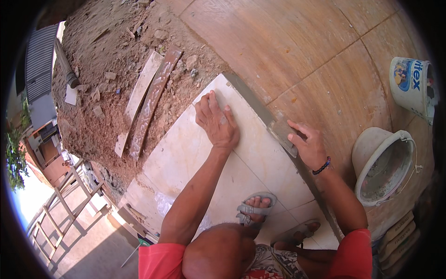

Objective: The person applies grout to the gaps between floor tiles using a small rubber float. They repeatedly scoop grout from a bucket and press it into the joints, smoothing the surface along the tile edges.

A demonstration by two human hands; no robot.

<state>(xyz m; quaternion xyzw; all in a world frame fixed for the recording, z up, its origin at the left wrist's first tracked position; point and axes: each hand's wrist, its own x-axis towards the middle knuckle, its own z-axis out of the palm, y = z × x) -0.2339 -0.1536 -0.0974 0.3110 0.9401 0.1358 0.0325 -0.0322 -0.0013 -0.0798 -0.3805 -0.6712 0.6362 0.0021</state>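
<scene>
My left hand [217, 122] lies spread on a large white tile [253, 160], its fingertips close to the edge beside the rubble. Nothing shows in its grip. Along the tile's right side runs a strip of wet grey mortar [253, 100]. My right hand [310, 146], with a dark beaded bracelet at the wrist, pinches a small flat grey-brown plate [281, 130] between thumb and fingers. That plate rests against the mortar strip and the tile's edge; whether it is a scraper or a cut tile piece, I cannot tell.
Wood-look tiles [320, 88] cover the floor on the right. A mortar bucket [383, 165] and a white paint bucket [413, 88] lie or stand there, openings toward the right. Long tile strips [155, 100] rest on broken earth at left. My sandalled feet are on the white tiles.
</scene>
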